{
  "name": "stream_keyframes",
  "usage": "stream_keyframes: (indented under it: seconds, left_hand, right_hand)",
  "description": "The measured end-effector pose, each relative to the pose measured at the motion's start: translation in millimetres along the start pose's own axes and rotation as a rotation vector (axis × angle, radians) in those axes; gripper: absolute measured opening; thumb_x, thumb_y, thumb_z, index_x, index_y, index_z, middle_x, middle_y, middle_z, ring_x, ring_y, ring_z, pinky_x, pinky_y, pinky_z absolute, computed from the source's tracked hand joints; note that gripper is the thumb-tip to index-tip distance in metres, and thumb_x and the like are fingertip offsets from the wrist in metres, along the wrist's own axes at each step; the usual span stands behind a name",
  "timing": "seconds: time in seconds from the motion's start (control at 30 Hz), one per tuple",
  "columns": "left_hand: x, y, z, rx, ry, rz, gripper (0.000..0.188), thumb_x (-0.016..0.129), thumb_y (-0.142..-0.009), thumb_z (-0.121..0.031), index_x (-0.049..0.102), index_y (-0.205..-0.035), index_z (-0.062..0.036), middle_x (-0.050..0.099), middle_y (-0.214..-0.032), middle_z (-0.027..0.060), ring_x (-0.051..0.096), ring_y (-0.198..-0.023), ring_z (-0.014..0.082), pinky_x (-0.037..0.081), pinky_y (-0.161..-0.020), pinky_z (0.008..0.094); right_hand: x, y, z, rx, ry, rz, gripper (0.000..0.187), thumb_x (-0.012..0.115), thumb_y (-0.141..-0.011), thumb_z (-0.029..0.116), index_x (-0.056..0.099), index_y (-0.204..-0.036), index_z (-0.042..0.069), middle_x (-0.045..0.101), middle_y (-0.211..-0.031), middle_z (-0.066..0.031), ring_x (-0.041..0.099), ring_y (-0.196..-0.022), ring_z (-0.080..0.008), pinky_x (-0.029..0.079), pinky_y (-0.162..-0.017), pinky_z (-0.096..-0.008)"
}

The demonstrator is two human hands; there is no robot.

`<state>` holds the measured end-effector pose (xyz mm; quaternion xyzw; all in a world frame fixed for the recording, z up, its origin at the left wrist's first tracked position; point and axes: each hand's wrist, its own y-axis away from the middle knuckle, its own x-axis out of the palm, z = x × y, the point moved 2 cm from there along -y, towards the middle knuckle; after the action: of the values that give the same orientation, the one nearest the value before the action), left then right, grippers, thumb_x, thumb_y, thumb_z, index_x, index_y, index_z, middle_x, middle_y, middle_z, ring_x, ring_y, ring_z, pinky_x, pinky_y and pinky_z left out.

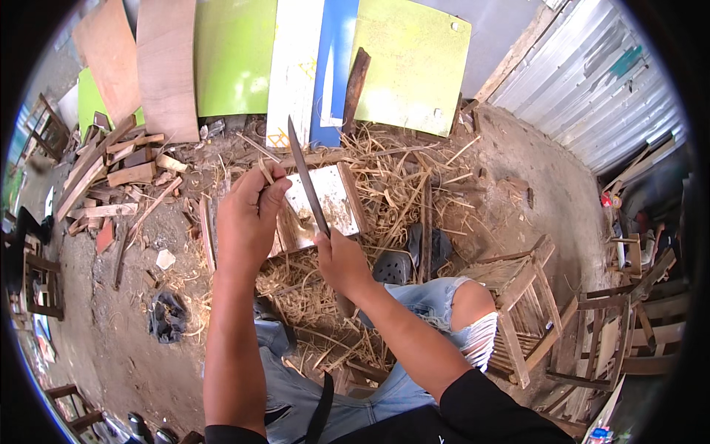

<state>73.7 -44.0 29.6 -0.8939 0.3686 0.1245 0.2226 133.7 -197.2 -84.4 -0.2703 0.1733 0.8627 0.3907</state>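
Knife (308, 177) in the right hand (342, 260), pale strip (265, 172) in the left hand (253, 214)

From my distant seat, I see the left fingers nearly closed, thumb and forefinger pinching the thin strip, its end poking up above them. The right fingers wrap the knife's handle; its long, dark blade points up and away, crossing my view of a white-topped wooden block (337, 196). I cannot tell whether blade and block touch. Curled shavings (403, 169) crowd the block's right and near edges. Panels (410, 66) stand behind. A slatted wooden frame (512, 344) bounds the right knee; wider floor (92, 296) spreads leftward.
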Motion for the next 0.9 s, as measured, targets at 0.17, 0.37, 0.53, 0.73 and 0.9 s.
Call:
stream_keyframes:
  seconds: [0.17, 0.37, 0.53, 0.73, 0.9]
  left_hand:
    - [-4, -3, 1, -0.054, 0.004, -0.037, 0.018, 0.068, -0.093, -0.014, 0.067, -0.106, -0.0028, 0.069, -0.086, 0.0122, 0.064, -0.069, 0.0185, 0.050, -0.063, 0.0324]
    - [-3, -2, -4, 0.000, -0.040, -0.001, 0.018, 0.068, -0.093, -0.016, 0.067, -0.106, -0.0037, 0.069, -0.092, 0.0141, 0.066, -0.074, 0.0261, 0.052, -0.067, 0.0352]
    - [-2, -3, -1, -0.018, 0.009, 0.008, 0.018, 0.068, -0.093, -0.016, 0.067, -0.106, -0.0034, 0.069, -0.094, 0.0145, 0.066, -0.078, 0.0305, 0.052, -0.069, 0.0360]
    - [-3, 1, 0, 0.052, -0.107, 0.017, 0.018, 0.067, -0.094, -0.015, 0.066, -0.105, -0.0004, 0.068, -0.086, 0.0100, 0.065, -0.073, 0.0188, 0.051, -0.066, 0.0310]
    - [-1, -3, -2, 0.037, -0.028, -0.005, 0.016, 0.066, -0.094, -0.013, 0.067, -0.103, 0.0003, 0.066, -0.078, 0.0072, 0.064, -0.070, 0.0140, 0.049, -0.065, 0.0288]
  right_hand:
    - [14, 10, -15, -0.040, 0.139, 0.070, 0.038, 0.045, -0.103, 0.033, 0.056, -0.091, -0.001, 0.063, -0.074, -0.0290, 0.062, -0.070, -0.0491, 0.047, -0.063, -0.0550]
    - [6, 2, -5, 0.144, -0.068, 0.201, 0.037, 0.043, -0.105, 0.029, 0.058, -0.093, -0.002, 0.061, -0.065, -0.0185, 0.062, -0.057, -0.0346, 0.048, -0.057, -0.0447]
    - [-22, 14, 30, -0.173, -0.100, -0.141, 0.031, 0.047, -0.104, 0.025, 0.059, -0.098, -0.003, 0.062, -0.067, -0.0201, 0.063, -0.061, -0.0384, 0.048, -0.055, -0.0467]
    - [19, 9, -8, -0.012, 0.370, 0.092, 0.029, 0.052, -0.099, 0.022, 0.054, -0.084, -0.003, 0.062, -0.066, -0.0279, 0.063, -0.063, -0.0463, 0.049, -0.057, -0.0559]
    - [22, 3, -33, 0.068, -0.003, 0.180, 0.033, 0.049, -0.100, 0.024, 0.057, -0.087, -0.005, 0.061, -0.069, -0.0314, 0.060, -0.060, -0.0495, 0.050, -0.057, -0.0553]
